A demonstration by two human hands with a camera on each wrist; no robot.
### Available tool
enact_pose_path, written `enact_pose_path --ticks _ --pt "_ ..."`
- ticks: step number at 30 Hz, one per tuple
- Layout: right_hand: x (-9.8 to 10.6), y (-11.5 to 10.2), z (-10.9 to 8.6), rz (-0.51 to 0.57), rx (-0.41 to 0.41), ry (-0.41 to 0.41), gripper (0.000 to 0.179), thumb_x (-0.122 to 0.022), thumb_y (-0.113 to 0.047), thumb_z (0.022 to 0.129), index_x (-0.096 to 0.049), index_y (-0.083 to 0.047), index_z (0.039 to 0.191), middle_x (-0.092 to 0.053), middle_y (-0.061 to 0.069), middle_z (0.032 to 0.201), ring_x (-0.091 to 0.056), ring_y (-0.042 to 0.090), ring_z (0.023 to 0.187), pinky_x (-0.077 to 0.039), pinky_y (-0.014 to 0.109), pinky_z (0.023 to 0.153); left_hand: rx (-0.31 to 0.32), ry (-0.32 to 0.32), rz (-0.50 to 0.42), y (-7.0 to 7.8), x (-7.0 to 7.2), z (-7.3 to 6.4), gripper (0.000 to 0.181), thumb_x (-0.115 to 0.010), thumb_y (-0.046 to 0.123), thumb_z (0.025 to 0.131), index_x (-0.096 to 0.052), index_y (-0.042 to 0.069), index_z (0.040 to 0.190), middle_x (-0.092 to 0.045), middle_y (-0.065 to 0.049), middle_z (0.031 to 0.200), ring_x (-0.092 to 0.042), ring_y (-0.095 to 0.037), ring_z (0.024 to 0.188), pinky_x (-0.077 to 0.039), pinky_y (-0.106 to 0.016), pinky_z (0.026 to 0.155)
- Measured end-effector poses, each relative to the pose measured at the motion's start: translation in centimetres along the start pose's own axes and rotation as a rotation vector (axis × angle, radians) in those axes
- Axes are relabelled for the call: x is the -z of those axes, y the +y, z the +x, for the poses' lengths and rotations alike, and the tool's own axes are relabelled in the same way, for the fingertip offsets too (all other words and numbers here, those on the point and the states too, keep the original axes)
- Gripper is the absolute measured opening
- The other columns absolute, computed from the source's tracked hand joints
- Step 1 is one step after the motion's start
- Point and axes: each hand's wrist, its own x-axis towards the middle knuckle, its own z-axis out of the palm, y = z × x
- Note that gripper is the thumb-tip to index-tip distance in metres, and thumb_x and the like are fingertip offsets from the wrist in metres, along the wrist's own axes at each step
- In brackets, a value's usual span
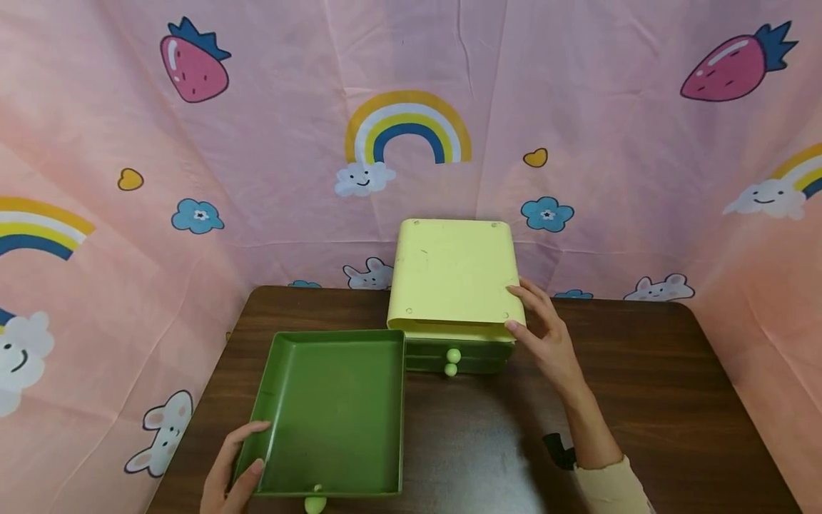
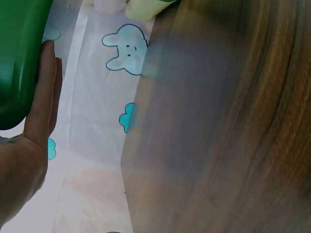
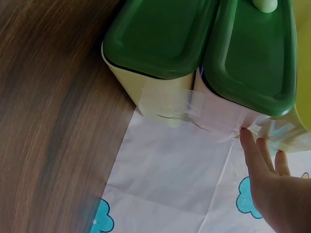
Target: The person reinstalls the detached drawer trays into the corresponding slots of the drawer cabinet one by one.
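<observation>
My left hand (image 1: 232,467) holds an empty green drawer (image 1: 340,414) at its left side, with a pale green knob (image 1: 315,505) at the near end. In the left wrist view, the fingers lie along the drawer's outer side. A small drawer cabinet (image 1: 457,271) with a pale yellow top stands at the back of the table, its top slot empty. Below the slot, two green drawer fronts (image 3: 160,39) with round knobs sit in their places. My right hand (image 1: 546,335) touches the cabinet's right side, fingers fairly straight and the thumb by the top front corner.
The dark wood table (image 1: 629,400) extends to both sides of the cabinet. Behind it hangs a pink cloth (image 1: 276,128) printed with rainbows and strawberries. A small black object (image 1: 559,451) shows beside my right wrist. Clear tape (image 3: 182,104) spans the cabinet's side.
</observation>
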Motion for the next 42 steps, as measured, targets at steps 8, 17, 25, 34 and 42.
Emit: enact_pose_path --ticks 8,17,25,34,42 --pt "0.0 -0.1 0.0 0.04 0.002 -0.006 0.051 -0.062 0.0 0.097 -0.052 -0.011 0.146 -0.031 0.003 0.159 -0.029 0.022 0.145 -0.044 0.023 0.098 0.015 0.034 0.025 0.6 -0.5 0.0 0.037 -0.042 -0.01 0.099 -0.046 -0.01 0.136 -0.054 0.007 0.128 -0.06 -0.007 0.093 -0.05 -0.019 0.073" --pt "-0.2 -0.1 0.0 0.053 0.004 0.006 0.052 -0.063 0.0 0.096 -0.052 -0.012 0.145 -0.032 0.003 0.158 -0.03 0.021 0.144 -0.045 0.022 0.098 0.015 0.037 0.043 1.4 -1.2 -0.1 0.039 -0.045 -0.011 0.098 -0.047 -0.008 0.137 -0.053 0.008 0.13 -0.06 -0.007 0.087 -0.052 -0.023 0.067" --pt "-0.2 0.0 0.0 0.044 0.009 0.011 0.052 -0.063 -0.001 0.096 -0.053 -0.013 0.145 -0.032 0.001 0.158 -0.029 0.02 0.144 -0.044 0.023 0.098 0.067 0.075 0.138 2.7 -2.2 0.0 0.039 -0.05 -0.007 0.097 -0.051 -0.003 0.136 -0.054 0.012 0.126 -0.06 -0.007 0.086 -0.052 -0.024 0.067" --pt "-0.4 0.0 0.0 0.038 0.001 0.011 0.052 -0.064 -0.002 0.096 -0.053 -0.014 0.145 -0.033 0.0 0.158 -0.028 0.02 0.145 -0.04 0.028 0.104 0.118 0.074 0.109 3.3 -2.3 -0.1 0.038 -0.049 -0.004 0.1 -0.05 -0.001 0.137 -0.059 0.006 0.112 -0.063 -0.013 0.075 -0.054 -0.032 0.06" --pt "-0.4 -0.1 0.0 0.031 0.001 0.012 0.052 -0.064 -0.001 0.096 -0.053 -0.013 0.145 -0.033 0.002 0.158 -0.029 0.02 0.144 -0.042 0.021 0.1 0.063 0.053 0.035 3.2 -3.4 -0.2 0.041 -0.051 -0.009 0.097 -0.05 -0.004 0.137 -0.061 0.003 0.116 -0.064 -0.013 0.081 -0.054 -0.028 0.065"
